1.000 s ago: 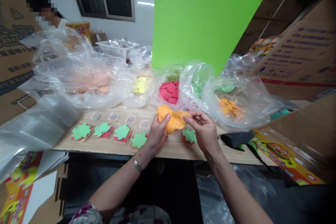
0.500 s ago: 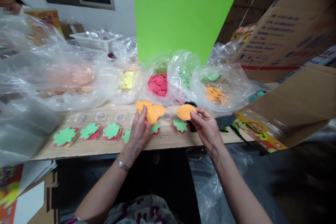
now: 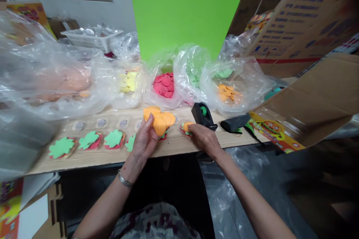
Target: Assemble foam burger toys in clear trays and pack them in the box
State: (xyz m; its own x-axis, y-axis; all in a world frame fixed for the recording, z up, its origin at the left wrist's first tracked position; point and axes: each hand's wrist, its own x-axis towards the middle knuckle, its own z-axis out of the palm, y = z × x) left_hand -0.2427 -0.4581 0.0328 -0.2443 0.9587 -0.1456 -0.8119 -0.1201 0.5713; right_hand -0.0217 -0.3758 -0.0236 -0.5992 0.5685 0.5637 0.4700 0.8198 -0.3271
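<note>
My left hand (image 3: 145, 140) is closed around several flat orange foam pieces (image 3: 159, 121), held above the table's middle. At the right end of the row, my right hand (image 3: 206, 139) has its fingers on one orange oval piece (image 3: 187, 126). That piece lies over a small stack with a green leaf shape (image 3: 183, 131) and red edges; my fingers partly cover it. Along the front of the table run similar stacks, each topped by a green leaf piece (image 3: 113, 139) over red layers. Some of these are hidden behind my left hand.
A black tape dispenser (image 3: 204, 116) stands just beyond my right hand. Behind the row, clear bags hold yellow pieces (image 3: 129, 81), red pieces (image 3: 164, 85) and orange pieces (image 3: 227, 92). An open cardboard box (image 3: 314, 101) takes up the right side. A green panel (image 3: 187, 11) rises behind.
My right hand has lowered the orange oval piece leftward and down onto the rightmost stack, uncovering the tape dispenser. My left hand still holds its orange pieces. The view has shifted slightly.
</note>
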